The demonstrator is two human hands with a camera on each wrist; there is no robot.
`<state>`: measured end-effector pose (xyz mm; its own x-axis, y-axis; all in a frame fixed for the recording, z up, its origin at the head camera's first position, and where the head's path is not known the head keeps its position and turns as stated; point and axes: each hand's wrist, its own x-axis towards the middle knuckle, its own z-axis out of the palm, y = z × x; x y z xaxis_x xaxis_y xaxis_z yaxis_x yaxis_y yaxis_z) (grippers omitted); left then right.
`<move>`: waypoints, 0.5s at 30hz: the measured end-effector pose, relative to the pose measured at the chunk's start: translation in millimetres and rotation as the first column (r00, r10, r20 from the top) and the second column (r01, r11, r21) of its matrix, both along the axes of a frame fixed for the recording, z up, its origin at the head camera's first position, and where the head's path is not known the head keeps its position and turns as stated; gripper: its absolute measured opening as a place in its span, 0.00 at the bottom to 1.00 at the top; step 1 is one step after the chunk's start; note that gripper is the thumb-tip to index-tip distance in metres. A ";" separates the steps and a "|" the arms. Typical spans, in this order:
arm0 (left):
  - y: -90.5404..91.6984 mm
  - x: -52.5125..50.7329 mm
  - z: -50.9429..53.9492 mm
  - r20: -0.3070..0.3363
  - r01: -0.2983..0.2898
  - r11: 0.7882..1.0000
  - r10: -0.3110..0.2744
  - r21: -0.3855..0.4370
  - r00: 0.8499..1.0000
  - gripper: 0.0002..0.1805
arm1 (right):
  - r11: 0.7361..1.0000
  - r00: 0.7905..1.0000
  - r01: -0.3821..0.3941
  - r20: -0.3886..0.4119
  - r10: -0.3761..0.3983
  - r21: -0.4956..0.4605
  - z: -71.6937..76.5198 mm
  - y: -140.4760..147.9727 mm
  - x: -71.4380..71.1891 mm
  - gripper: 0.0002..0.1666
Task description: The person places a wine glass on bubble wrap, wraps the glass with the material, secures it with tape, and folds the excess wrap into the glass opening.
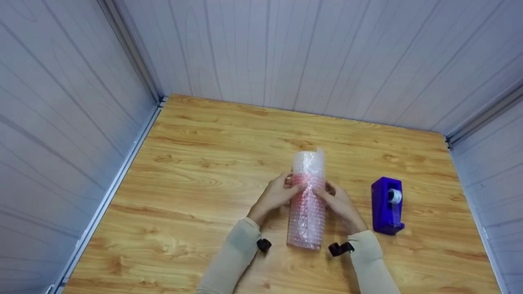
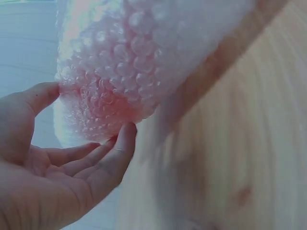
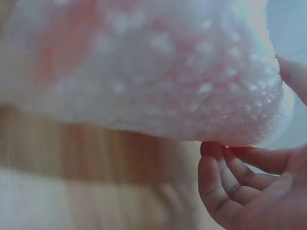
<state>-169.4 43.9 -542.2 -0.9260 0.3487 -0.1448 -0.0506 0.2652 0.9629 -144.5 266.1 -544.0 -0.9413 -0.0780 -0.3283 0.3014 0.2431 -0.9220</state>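
A bubble-wrapped bundle (image 1: 307, 216), long and roughly cylindrical, has something pinkish-red showing through its clear layers. What the wrap covers cannot be made out. My left hand (image 1: 280, 192) grips its left side, thumb on top and fingers curled beneath the edge. From the opposite side my right hand (image 1: 339, 202) holds it the same way. In the left wrist view, fingertips touch the underside of the bubble wrap (image 2: 139, 52). The right wrist view has curled fingers (image 3: 225, 191) against the lower edge of the wrap (image 3: 192, 105).
To the right of the right hand stands a blue tape dispenser (image 1: 382, 208) with a roll of clear tape (image 1: 394, 196). The wooden tabletop (image 1: 196, 183) is enclosed by pale panels at the back (image 1: 286, 53) and both sides.
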 end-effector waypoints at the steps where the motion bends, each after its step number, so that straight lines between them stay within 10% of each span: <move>1: 0.3 0.6 2.6 -0.014 -0.004 1.000 0.004 0.021 1.000 0.41 | 1.000 1.000 0.006 -0.029 -0.005 0.003 3.1 0.1 1.6 0.42; 7: 1.1 7.9 21.3 -0.177 0.020 0.988 0.007 0.154 0.984 0.41 | 0.999 0.968 0.032 -0.249 -0.040 -0.035 23.3 -1.5 13.8 0.36; 15: -0.8 18.9 29.2 -0.437 0.130 0.965 -0.018 0.226 0.899 0.41 | 0.999 0.876 0.038 -0.479 -0.050 -0.036 35.8 -7.3 33.3 0.45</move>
